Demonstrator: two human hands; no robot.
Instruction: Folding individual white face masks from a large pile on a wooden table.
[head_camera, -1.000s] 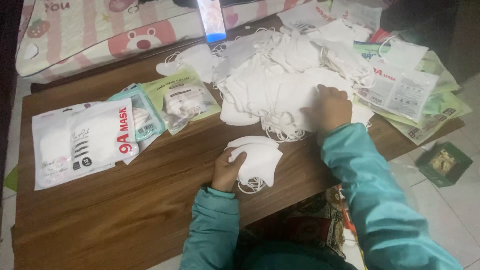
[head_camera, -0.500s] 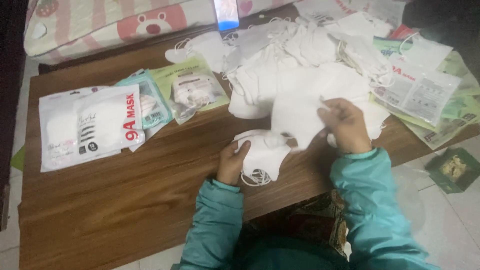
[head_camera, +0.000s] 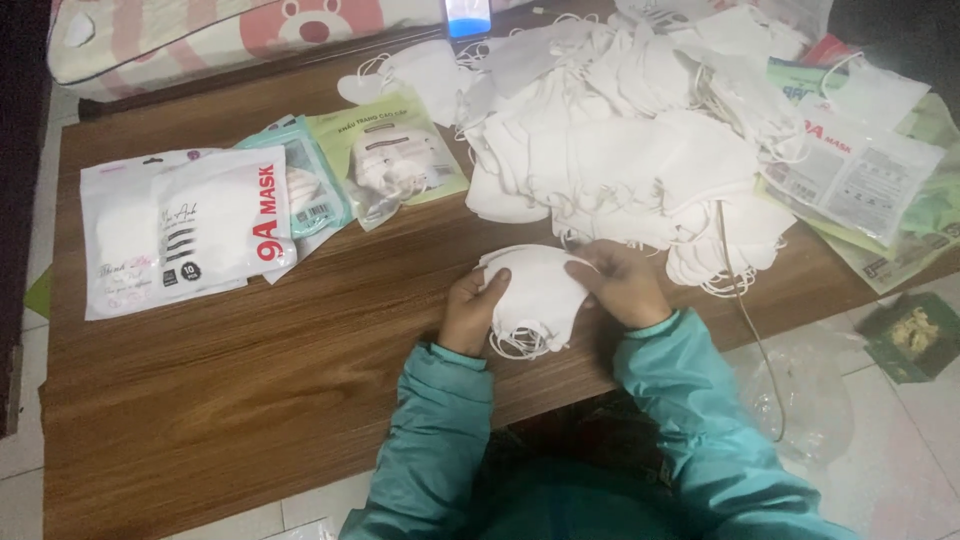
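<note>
2 hands meet on 1 small stack of white masks (head_camera: 535, 295) at the near table (head_camera: 200, 420) edge. I see my left hand (head_camera: 470, 310) and right hand (head_camera: 622, 285) pinching opposite ends, its long axis running left-right between them, both equally near.

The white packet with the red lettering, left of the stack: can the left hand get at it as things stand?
Probably yes, once freed: bare table lies between the left hand and the white packet, but that hand now holds the mask stack.
</note>
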